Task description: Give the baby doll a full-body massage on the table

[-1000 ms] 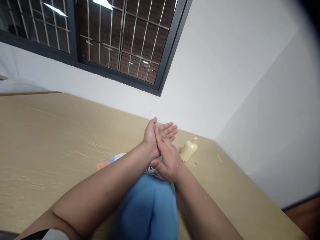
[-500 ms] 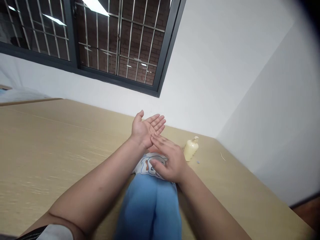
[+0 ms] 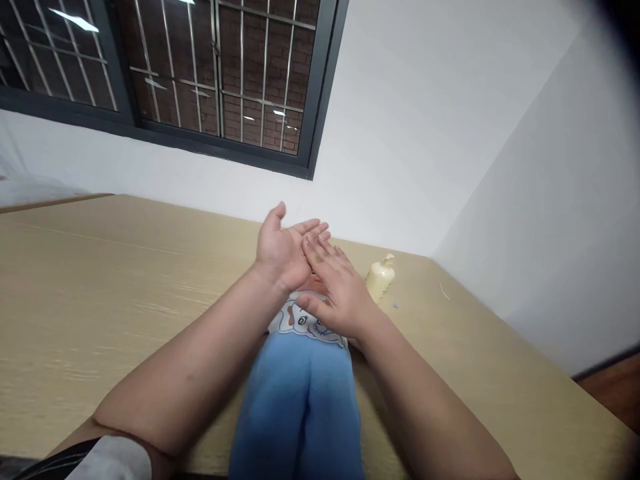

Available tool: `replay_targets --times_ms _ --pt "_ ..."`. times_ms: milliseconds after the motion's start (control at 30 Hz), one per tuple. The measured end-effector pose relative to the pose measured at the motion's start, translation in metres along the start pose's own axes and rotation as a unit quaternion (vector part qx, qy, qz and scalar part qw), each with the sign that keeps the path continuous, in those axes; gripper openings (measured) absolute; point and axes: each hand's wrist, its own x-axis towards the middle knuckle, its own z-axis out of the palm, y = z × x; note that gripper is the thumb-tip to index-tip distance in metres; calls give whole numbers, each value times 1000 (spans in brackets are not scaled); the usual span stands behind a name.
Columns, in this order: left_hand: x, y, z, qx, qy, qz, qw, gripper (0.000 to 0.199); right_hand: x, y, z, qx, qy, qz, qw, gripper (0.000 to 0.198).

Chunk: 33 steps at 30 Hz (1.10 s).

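Observation:
My left hand is held palm up, with its thumb and fingers stretched out. Across its palm and fingers lies my right hand, back upward, fingers extended and thumb apart. Neither hand grips an object. Beneath them is a soft blue cloth item, split lengthwise by a fold or seam. Its white top part bears a cartoon face, partly covered by my right hand. Just beyond my right hand, a pale yellow pump bottle stands upright, its lower left side close behind the hand.
A wide wooden table spreads under my arms and meets a white wall. Above is a dark-framed window with metal bars. A small blue bit and a thin pale strand lie right of the bottle.
My right hand has slid forward over the left palm, from near its heel toward the fingers. The left hand stays palm up. The camera view has shifted slightly.

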Motion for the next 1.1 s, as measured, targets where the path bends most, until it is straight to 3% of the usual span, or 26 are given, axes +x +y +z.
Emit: replay_targets --times_ms 133,233,433,733,933,1100 --pt "6 24 -10 18 -7 64 998 69 1 -16 0 30 -32 -8 999 91" --pt "6 26 -11 25 -12 85 996 71 0 -30 -1 49 -38 -24 998 98" --pt "-7 -1 5 53 -16 65 996 65 -4 -41 -4 74 -5 -28 997 103" --pt "-17 -25 19 145 61 40 987 62 1 -16 1 92 1 12 996 90" --pt "-16 -12 18 172 54 82 980 58 0 -22 -7 135 -44 26 989 102" --pt "-11 13 8 181 44 137 973 59 -5 -40 -10 168 -44 -13 985 106"
